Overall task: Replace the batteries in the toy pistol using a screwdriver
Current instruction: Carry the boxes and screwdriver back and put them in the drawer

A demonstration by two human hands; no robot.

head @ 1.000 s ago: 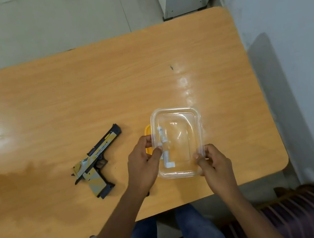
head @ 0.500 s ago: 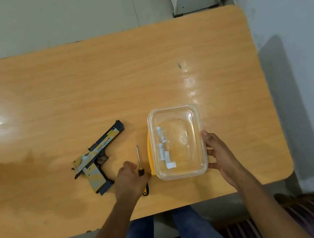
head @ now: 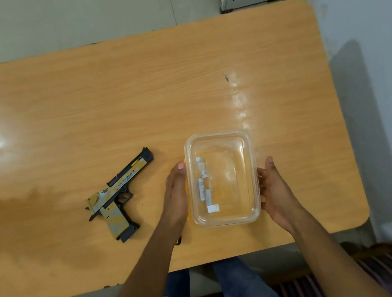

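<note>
Clear plastic container (head: 222,179), batteries (head: 204,182) inside, flanked by flat left hand (head: 175,193) and right hand (head: 273,187); unopened, lid removal next, toy pistol (head: 120,198) untouched at left.

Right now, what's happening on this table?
A person has both hands against a clear plastic container: left hand flat on its left side, right hand on its right. Small batteries lie inside. The toy pistol lies untouched to the left. The screwdriver is mostly hidden under the left arm.
</note>
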